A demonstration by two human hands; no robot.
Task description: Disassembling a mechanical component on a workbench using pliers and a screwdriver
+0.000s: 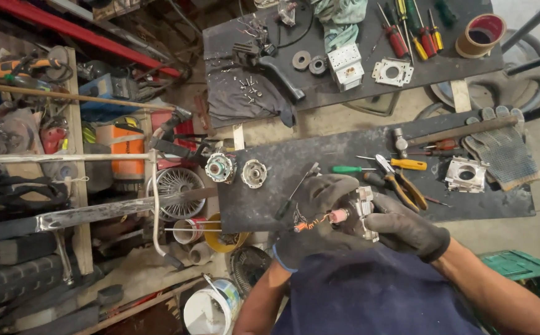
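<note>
Cluttered workbench [282,205], gloved hands [369,220], copper-wired motor part [350,214]

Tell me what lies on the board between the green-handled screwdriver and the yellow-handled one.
In the head view, pliers with yellow-and-black handles lie between the green-handled screwdriver and the yellow-handled screwdriver, jaws pointing up between them.

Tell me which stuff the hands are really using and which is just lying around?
In use:
left hand
right hand
small motor part with copper wires, held by both

Lying about:
pliers
green-handled screwdriver
hammer
work gloves
tape roll
two round metal housings
</note>
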